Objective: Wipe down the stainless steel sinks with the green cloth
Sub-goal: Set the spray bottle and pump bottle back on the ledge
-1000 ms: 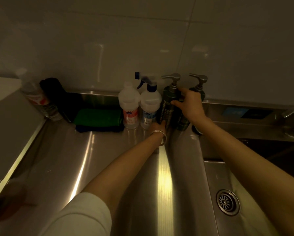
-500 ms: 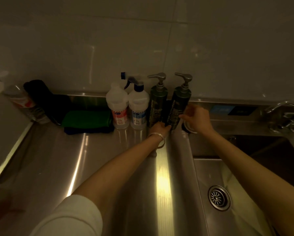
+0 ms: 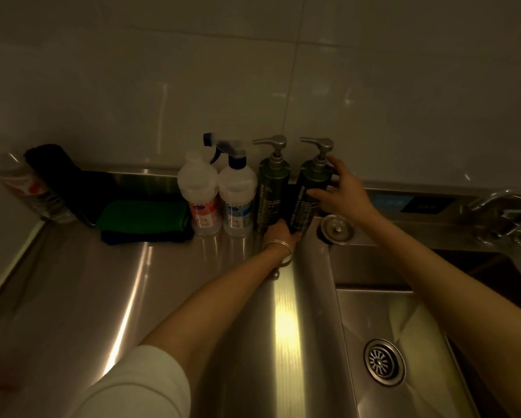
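Observation:
The green cloth (image 3: 141, 214) lies folded on a dark blue cloth on the steel counter, left of the bottles, and neither hand touches it. The steel sink basin (image 3: 374, 309) with its drain (image 3: 384, 362) is at the lower right. My right hand (image 3: 342, 193) grips the upper part of the right green pump bottle (image 3: 309, 194), which leans slightly. My left hand (image 3: 279, 233), with a bangle on the wrist, is at the foot of the two pump bottles. Its fingers are hidden between them.
A second green pump bottle (image 3: 271, 191), a spray bottle (image 3: 236, 197) and a white bottle (image 3: 199, 197) stand along the tiled wall. A sink plug (image 3: 336, 227) lies behind the basin, a tap (image 3: 503, 212) is at the far right, and a dark cloth (image 3: 63, 179) and a clear bottle (image 3: 24, 188) stand at the left.
My right hand has moved from the bottle's lower side up to its shoulder and pump neck. My left hand stays at the bottles' base.

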A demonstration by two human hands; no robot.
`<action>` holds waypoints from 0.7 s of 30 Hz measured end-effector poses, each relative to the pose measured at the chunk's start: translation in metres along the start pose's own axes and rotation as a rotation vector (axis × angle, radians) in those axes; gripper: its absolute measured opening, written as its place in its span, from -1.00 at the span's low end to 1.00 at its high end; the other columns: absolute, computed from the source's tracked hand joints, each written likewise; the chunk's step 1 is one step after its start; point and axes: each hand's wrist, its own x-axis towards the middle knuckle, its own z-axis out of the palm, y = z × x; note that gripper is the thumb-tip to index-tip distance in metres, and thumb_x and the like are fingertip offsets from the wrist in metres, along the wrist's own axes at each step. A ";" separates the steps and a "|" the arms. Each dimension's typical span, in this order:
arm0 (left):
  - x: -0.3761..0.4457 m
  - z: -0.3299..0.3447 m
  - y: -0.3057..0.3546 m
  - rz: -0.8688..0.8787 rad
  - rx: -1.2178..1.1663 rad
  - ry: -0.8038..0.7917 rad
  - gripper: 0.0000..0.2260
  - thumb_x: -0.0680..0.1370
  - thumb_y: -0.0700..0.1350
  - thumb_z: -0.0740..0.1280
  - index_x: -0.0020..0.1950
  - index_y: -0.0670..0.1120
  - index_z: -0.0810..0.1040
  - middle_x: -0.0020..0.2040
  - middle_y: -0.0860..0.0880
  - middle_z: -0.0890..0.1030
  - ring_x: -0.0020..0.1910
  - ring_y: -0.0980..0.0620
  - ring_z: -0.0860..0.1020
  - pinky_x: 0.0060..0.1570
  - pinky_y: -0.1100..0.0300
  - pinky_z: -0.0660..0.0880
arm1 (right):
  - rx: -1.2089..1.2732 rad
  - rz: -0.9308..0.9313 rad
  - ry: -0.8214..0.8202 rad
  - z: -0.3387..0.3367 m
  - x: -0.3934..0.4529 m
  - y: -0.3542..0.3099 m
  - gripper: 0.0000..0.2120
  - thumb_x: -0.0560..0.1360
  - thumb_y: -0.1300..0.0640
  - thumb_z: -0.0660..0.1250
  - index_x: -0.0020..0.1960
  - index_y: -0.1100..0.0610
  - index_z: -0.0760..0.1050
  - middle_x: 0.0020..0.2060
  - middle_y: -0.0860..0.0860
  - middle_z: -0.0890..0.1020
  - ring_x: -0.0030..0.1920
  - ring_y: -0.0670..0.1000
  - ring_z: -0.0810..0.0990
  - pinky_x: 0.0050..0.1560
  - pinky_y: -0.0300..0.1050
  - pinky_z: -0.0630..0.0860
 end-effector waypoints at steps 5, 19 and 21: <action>0.001 0.007 0.003 -0.033 -0.011 0.037 -0.56 0.55 -0.03 0.30 0.39 -0.18 0.39 0.34 -0.20 0.45 0.32 -0.19 0.41 0.25 0.04 0.37 | -0.073 -0.062 -0.006 -0.004 0.002 0.000 -0.41 0.42 0.27 0.41 0.38 0.23 0.26 0.30 0.15 0.43 0.23 0.03 0.44 -0.18 -0.57 0.39; -0.017 -0.001 -0.010 0.019 0.126 0.055 -0.59 0.57 -0.03 0.27 0.34 -0.23 0.39 0.29 -0.22 0.47 0.26 -0.20 0.45 0.19 0.03 0.39 | -0.074 -0.068 -0.014 0.013 0.004 -0.010 -0.41 0.40 0.24 0.44 0.34 0.26 0.25 0.28 0.17 0.44 0.25 0.09 0.45 0.15 -0.19 0.40; -0.016 -0.003 -0.010 0.013 0.142 0.044 -0.59 0.57 -0.02 0.26 0.33 -0.22 0.39 0.29 -0.22 0.47 0.24 -0.20 0.46 0.18 0.02 0.41 | -0.070 -0.064 -0.013 0.014 0.004 -0.010 -0.41 0.40 0.25 0.44 0.34 0.25 0.25 0.29 0.16 0.43 0.25 0.09 0.45 0.15 -0.20 0.40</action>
